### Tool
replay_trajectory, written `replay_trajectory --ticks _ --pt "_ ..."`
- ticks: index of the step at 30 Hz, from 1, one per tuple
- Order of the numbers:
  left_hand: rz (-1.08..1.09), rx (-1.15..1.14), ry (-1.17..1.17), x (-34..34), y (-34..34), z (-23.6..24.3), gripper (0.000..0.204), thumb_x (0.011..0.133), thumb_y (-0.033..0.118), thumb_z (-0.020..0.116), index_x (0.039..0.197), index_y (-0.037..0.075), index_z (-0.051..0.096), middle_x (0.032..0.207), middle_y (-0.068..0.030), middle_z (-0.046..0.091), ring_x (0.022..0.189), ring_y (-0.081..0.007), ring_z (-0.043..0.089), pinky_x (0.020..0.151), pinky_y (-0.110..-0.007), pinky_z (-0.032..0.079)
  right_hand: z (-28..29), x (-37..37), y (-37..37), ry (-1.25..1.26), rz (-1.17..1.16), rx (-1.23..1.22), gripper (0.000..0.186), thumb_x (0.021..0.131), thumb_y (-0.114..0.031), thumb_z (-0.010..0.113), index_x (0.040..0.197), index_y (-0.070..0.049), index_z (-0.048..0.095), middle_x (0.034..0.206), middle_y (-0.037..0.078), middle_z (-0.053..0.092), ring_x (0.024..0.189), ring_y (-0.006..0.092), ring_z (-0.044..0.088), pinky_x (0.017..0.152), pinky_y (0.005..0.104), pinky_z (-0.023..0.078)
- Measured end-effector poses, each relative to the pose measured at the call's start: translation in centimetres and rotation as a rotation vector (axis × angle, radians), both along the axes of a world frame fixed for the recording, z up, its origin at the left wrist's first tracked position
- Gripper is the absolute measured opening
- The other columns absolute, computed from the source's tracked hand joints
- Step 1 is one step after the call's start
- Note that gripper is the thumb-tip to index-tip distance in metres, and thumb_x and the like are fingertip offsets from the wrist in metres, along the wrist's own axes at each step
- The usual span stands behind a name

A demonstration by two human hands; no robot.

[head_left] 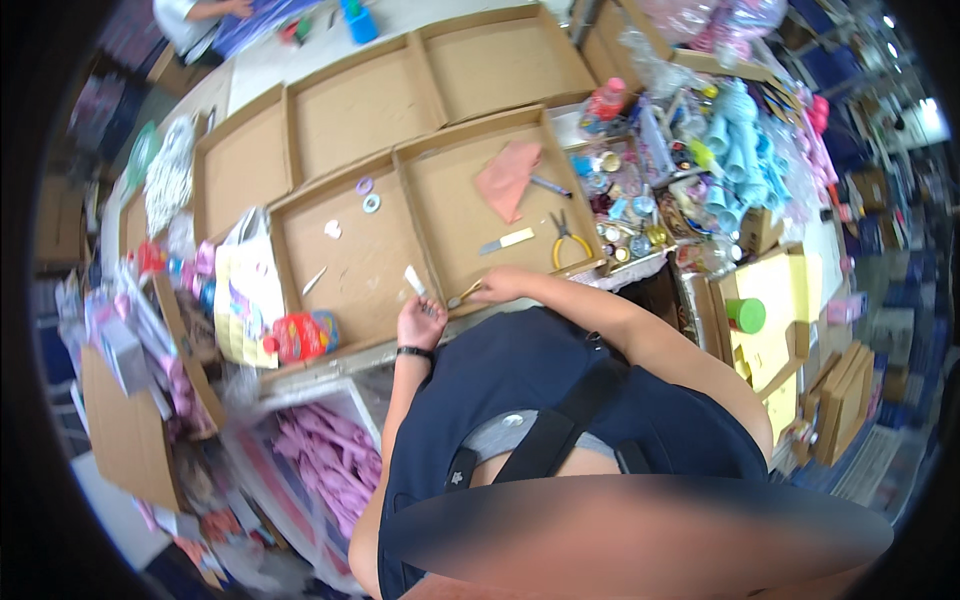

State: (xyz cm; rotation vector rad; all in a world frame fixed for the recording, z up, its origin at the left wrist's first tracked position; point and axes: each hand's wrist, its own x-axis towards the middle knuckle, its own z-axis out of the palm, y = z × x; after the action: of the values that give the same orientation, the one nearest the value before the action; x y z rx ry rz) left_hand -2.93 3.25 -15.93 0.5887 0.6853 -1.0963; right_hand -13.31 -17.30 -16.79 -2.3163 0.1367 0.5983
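Note:
My left hand [422,322], with a dark band at the wrist, is closed on a small slim piece with a white end [413,279] that sticks up past the fingers. Close beside it, my right hand [500,285] grips a small tool with a yellowish handle and a greyish tip [456,301]. The tip points at the left hand; the tool's kind is too small to make out. Both hands are at the near edge of a divided cardboard tray [420,220]. In its right compartment lie yellow-handled pliers [572,243], a knife with a pale handle [508,241], a marker [551,187] and a pink cloth [512,178].
The left compartment holds two tape rings [371,203] and white scraps [332,229]. A red bottle [300,337] lies at its near left corner. Small jars [622,245] and light-blue pieces [740,150] crowd the right. Pink-purple pieces [325,460] fill a bin below left. Another person [195,25] works far left.

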Motion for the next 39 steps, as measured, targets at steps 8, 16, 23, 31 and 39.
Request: replay_trajectory --ticks 8,16,23,31,39 --pt "-0.074 -0.029 -0.028 0.4 -1.1 0.1 0.021 0.089 0.025 0.045 0.077 0.008 0.048 0.072 -0.0037 0.051 0.070 -0.0186 0.051 0.066 -0.033 0.046 2.4 -1.3 -1.6 -0.285 -0.027 0.036 0.029 0.082 -0.028 0.058 0.099 -0.006 0.059 0.091 0.016 0.060 0.085 0.0337 0.058 0.073 0.0417 0.046" --pt "-0.058 0.050 0.029 0.1 -0.7 -0.6 0.020 0.089 0.024 0.044 0.077 0.008 0.048 0.074 -0.0040 0.051 0.070 -0.0188 0.051 0.066 -0.032 0.045 15.8 -11.0 -22.2 -1.178 -1.548 -0.426 0.041 0.088 -0.013 0.050 0.124 0.001 0.035 0.093 0.018 0.056 0.081 0.0288 0.057 0.068 0.0372 0.046" --pt "-0.082 0.027 -0.029 0.1 -1.8 -0.5 0.020 0.090 0.024 0.044 0.079 0.008 0.047 0.074 -0.0044 0.050 0.071 -0.0192 0.050 0.067 -0.032 0.045 14.6 -13.7 -25.8 -0.714 -1.347 -0.834 0.034 0.089 -0.016 0.047 0.119 -0.002 0.042 0.103 0.022 0.055 0.091 0.0380 0.054 0.075 0.0418 0.045" --pt "-0.077 0.068 -0.010 -0.2 -1.4 0.0 0.020 0.090 0.024 0.045 0.080 0.007 0.049 0.076 -0.0053 0.051 0.073 -0.0203 0.052 0.070 -0.033 0.046 10.7 -12.8 -18.4 -0.976 -1.506 -0.455 0.019 0.088 -0.015 0.050 0.099 -0.001 0.053 0.094 0.015 0.056 0.088 0.0264 0.054 0.076 0.0346 0.043" --pt "-0.277 -0.081 -0.772 -1.8 -8.8 7.0 0.021 0.093 0.020 0.044 0.085 0.002 0.052 0.085 -0.0084 0.057 0.081 -0.0205 0.055 0.077 -0.032 0.044 6.4 -1.9 -0.7 0.185 -1.583 2.028 0.019 0.090 -0.020 0.043 0.090 -0.004 0.054 0.083 0.007 0.057 0.077 0.0182 0.055 0.075 0.0339 0.047"
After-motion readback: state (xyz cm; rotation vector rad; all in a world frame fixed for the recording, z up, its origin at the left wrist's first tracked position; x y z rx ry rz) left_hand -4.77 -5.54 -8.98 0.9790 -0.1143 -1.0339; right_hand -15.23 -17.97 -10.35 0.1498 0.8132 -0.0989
